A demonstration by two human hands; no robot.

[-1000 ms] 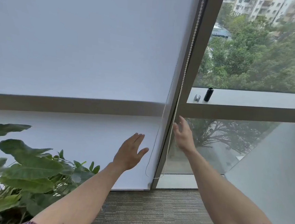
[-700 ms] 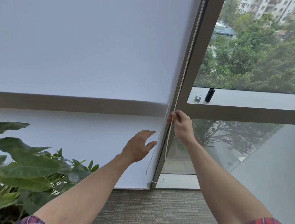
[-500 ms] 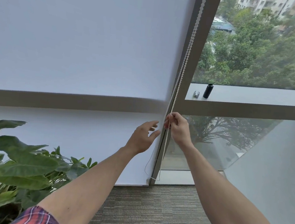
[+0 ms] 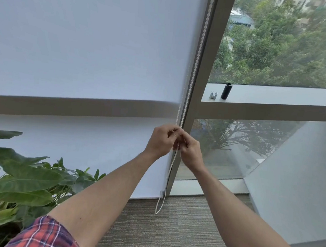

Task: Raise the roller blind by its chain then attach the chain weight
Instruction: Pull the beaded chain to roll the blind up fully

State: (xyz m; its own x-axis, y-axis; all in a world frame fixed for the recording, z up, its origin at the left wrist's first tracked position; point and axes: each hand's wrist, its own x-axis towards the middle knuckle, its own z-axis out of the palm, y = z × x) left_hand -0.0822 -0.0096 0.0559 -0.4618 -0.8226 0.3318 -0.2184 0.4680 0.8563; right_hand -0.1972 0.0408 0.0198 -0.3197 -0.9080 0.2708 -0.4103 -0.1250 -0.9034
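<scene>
A white roller blind (image 4: 90, 44) covers the left window down to the floor. Its white bead chain (image 4: 198, 47) hangs along the window frame and ends in a loop (image 4: 160, 205) just above the carpet. My left hand (image 4: 161, 141) and my right hand (image 4: 190, 151) meet at the chain at mid height, both with fingers closed on it. A black cylinder, the chain weight (image 4: 226, 91), stands on the window ledge (image 4: 279, 96) to the right, with a small silver clip (image 4: 213, 95) beside it.
A leafy potted plant (image 4: 20, 185) fills the lower left. A grey window frame post (image 4: 202, 87) stands right of the chain. Carpet (image 4: 158, 231) lies below. A slanted grey wall (image 4: 301, 175) closes in on the right.
My right hand reached the chain and closed on it. My left hand then moved right, from open in front of the blind, and closed on the chain too.
</scene>
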